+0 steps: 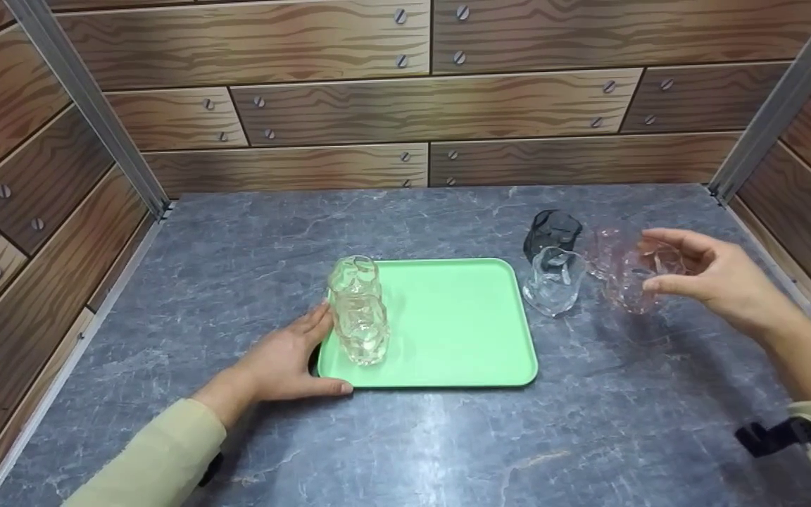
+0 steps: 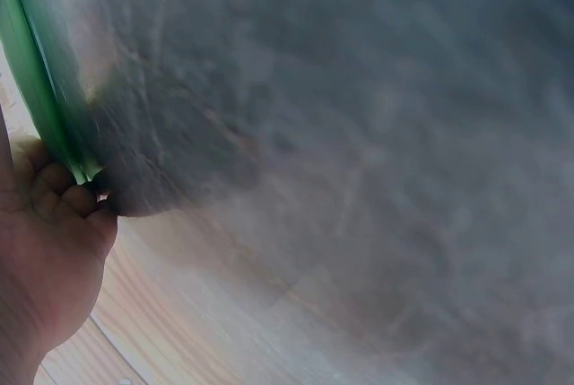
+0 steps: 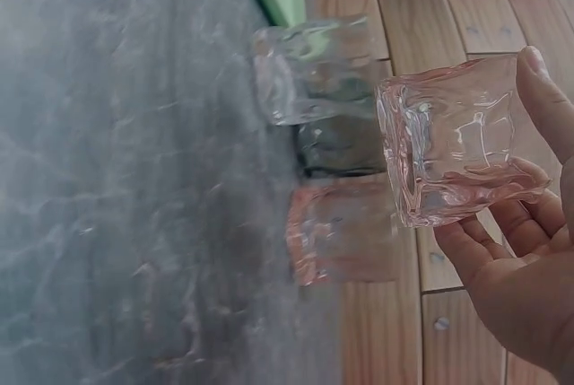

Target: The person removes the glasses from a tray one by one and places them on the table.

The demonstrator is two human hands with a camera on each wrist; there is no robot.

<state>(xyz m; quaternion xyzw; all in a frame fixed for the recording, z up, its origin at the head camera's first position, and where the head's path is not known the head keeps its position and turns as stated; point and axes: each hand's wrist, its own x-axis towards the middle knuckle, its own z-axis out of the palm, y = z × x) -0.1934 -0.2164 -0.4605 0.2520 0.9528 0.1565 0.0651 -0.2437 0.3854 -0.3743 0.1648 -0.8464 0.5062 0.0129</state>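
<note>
My left hand (image 1: 282, 362) (image 2: 58, 264) grips the near left corner of the green tray (image 1: 455, 324) (image 2: 36, 75), thumb along the front edge and fingers at the left side. Two clear, faintly yellow glasses (image 1: 355, 277) (image 1: 363, 338) stand one behind the other on the tray's left part. On the right, my right hand (image 1: 729, 285) (image 3: 529, 268) holds a pink-tinted glass (image 1: 632, 289) (image 3: 453, 147) between thumb and fingers. Another pink glass (image 1: 604, 246) (image 3: 345, 237) is just behind it.
Right of the tray stand a clear glass (image 1: 555, 285) (image 3: 309, 80) and, behind it, a dark grey glass (image 1: 552, 232) (image 3: 339, 147). Wood-patterned walls (image 1: 335, 105) enclose the grey marbled table (image 1: 272, 225) at the back and sides.
</note>
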